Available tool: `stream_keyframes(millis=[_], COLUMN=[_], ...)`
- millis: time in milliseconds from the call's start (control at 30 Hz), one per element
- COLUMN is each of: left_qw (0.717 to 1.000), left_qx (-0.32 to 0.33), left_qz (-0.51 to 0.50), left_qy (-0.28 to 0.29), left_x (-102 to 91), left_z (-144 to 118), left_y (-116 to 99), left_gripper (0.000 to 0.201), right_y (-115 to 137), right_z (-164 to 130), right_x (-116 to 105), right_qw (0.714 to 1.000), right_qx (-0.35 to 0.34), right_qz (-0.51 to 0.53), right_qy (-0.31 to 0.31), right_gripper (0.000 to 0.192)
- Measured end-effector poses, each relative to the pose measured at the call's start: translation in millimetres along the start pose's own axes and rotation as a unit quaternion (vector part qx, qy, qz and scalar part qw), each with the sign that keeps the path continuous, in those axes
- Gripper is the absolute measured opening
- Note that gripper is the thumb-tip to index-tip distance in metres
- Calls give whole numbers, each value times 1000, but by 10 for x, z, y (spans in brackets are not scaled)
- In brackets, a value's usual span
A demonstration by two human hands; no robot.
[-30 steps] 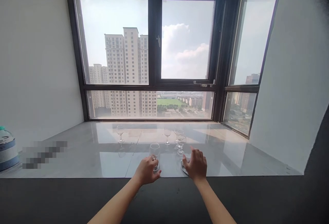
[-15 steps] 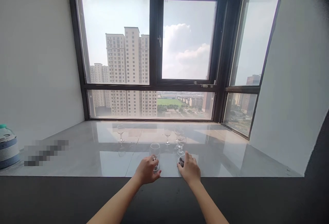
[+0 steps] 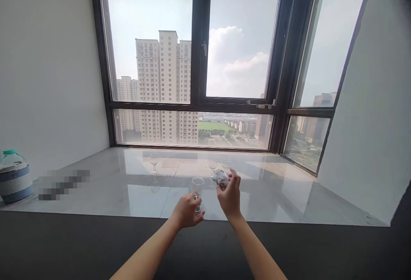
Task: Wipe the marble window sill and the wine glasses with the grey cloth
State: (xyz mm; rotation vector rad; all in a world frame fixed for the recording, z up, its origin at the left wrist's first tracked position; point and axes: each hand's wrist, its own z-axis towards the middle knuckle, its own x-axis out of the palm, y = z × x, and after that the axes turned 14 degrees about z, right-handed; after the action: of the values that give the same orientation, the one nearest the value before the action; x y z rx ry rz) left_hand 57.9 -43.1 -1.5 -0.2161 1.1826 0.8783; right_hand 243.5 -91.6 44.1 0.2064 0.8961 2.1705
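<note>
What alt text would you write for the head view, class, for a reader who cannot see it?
The left hand grips a wine glass on a glossy sill; the right hand holds a crumpled cloth. More glasses stand behind, before a window.

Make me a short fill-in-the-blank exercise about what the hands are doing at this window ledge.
1. The left hand grips a clear wine ____.
2. The right hand holds up a crumpled ____.
3. A lone glass stands apart to the ____ of the held one.

Missing words: glass; cloth; left
</note>
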Motion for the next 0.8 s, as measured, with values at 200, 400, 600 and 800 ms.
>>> stream_keyframes(millis=[200, 400, 600, 800], left_qw=[1000, 999, 999, 999], left_qx=[-7, -14, -13, -21], left_qz=[-26, -52, -40, -34], left_qy=[-3, -4, 3, 11], left_x=[40, 90, 76, 78], left_z=[6, -3, 3, 5], left_y=[0, 14, 7, 3], left_gripper=[27, 28, 34, 28], right_y=[550, 637, 675, 748], right_z=[167, 154, 257, 275], right_x=[368, 486, 438, 561], right_qw=[980, 940, 929, 903], right_qx=[-60, -72, -29, -36], right_qz=[-31, -138, -174, -242], right_qy=[188, 303, 325, 353], right_gripper=[70, 70, 70, 71])
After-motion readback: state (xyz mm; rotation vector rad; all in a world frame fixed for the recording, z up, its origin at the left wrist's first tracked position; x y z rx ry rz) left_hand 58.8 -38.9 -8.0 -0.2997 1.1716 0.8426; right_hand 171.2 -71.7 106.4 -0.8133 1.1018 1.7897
